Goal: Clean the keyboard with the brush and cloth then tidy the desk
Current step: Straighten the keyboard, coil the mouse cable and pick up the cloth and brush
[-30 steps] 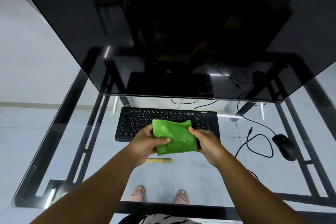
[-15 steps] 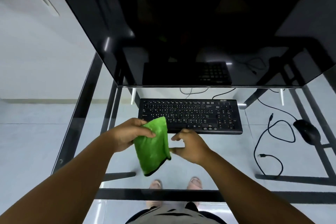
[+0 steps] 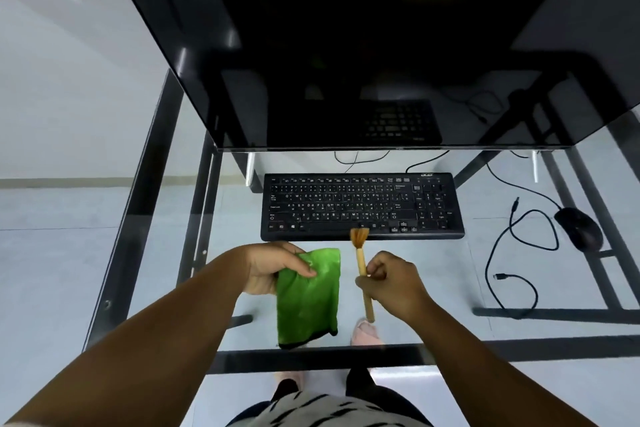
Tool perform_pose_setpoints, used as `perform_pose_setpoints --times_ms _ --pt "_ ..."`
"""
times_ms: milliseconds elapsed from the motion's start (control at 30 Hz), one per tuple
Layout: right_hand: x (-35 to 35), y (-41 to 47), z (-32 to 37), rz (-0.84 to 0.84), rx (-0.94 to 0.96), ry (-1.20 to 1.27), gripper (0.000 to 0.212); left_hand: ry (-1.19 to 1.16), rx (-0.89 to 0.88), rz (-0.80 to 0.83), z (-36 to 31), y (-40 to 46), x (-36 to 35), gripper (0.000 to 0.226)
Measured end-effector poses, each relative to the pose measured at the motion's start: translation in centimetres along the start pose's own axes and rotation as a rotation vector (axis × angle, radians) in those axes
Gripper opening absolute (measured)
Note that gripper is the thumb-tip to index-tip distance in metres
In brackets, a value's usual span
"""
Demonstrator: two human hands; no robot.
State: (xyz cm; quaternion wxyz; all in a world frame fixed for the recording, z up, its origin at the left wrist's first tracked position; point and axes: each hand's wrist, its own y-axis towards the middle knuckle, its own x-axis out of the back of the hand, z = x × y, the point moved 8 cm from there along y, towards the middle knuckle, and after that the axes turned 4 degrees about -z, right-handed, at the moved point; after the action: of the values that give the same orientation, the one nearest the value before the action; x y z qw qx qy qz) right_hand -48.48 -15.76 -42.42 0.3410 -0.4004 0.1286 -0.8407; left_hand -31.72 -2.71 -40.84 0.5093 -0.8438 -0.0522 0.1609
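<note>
A black keyboard [image 3: 362, 206] lies on the glass desk [image 3: 450, 288] below the monitor. My left hand [image 3: 273, 267] grips the top of a folded green cloth [image 3: 308, 298], which hangs down in front of the keyboard's near edge. My right hand [image 3: 394, 282] holds a small wooden brush [image 3: 362, 270] by the middle of its handle. The brush stands nearly upright, and its tan bristles sit just at the keyboard's front edge.
A large dark monitor [image 3: 346, 45] fills the top of the view. A black mouse [image 3: 580, 229] and a loose black cable [image 3: 512, 253] lie to the right of the keyboard. The desk's black frame bar [image 3: 311, 355] runs along the near edge.
My right hand let go of the cloth and now holds the brush. My left hand keeps the cloth, which hangs down to the left of the keyboard's front.
</note>
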Motion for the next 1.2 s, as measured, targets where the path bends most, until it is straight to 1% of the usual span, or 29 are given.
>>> perform_pose_setpoints --times_ms 67,133,200,233,267,400,500,600,700,800,867,933,1000,1133,1200 --pt "-0.5 0.1 -0.3 0.029 -0.035 0.070 0.020 0.080 0.009 -0.074 -0.3 0.8 0.5 0.029" --pt "-1.1 0.2 -0.2 0.056 -0.053 0.080 0.021 0.191 -0.002 -0.152 -0.8 1.2 1.1 0.041" --pt "-1.7 0.1 0.3 0.073 -0.067 0.076 0.023 0.367 -0.064 -0.240 -1.5 1.3 1.9 0.050" --pt "-1.9 0.1 0.5 0.078 -0.076 0.078 0.024 0.461 -0.107 -0.289 -1.9 1.3 2.2 0.063" --pt "-2.1 0.1 0.7 0.081 -0.088 0.084 0.025 0.537 -0.159 -0.332 -2.3 1.4 2.5 0.070" --pt "-2.4 0.2 1.0 0.078 -0.096 0.059 0.029 0.735 -0.330 -0.489 -3.0 1.3 2.7 0.070" --pt "-2.3 0.3 0.8 0.085 -0.108 0.031 0.031 0.902 -0.400 -0.620 -3.4 0.7 2.4 0.064" --pt "-2.1 0.6 0.6 0.057 -0.088 -0.037 0.035 0.999 -0.451 -0.741 -3.4 -0.1 2.4 0.064" --pt "-0.7 1.0 1.2 -0.040 -0.010 -0.134 0.032 0.988 -0.493 -0.816 -3.2 -0.8 2.6 0.068" --pt "1.7 1.4 2.1 -0.153 0.062 -0.097 0.025 0.926 -0.576 -0.942 -3.4 -2.0 3.2 0.065" --pt "3.3 2.0 2.5 -0.222 0.127 -0.066 0.026 0.860 -0.634 -1.015 -3.8 -2.7 3.7 0.063" --pt "5.1 2.7 2.7 -0.291 0.190 -0.069 0.035 0.817 -0.650 -1.052 -4.3 -2.9 4.0 0.069" --pt "6.7 3.4 2.8 -0.336 0.222 -0.142 0.049 0.818 -0.618 -1.066 -4.7 -2.7 4.3 0.079" --pt "9.2 4.7 2.4 -0.360 0.189 -0.272 0.079 0.784 -0.514 -1.035 -5.2 -1.8 4.8 0.096" --pt "9.9 5.2 2.0 -0.338 0.164 -0.343 0.094 0.753 -0.474 -1.008 -5.2 -1.2 5.0 0.102"
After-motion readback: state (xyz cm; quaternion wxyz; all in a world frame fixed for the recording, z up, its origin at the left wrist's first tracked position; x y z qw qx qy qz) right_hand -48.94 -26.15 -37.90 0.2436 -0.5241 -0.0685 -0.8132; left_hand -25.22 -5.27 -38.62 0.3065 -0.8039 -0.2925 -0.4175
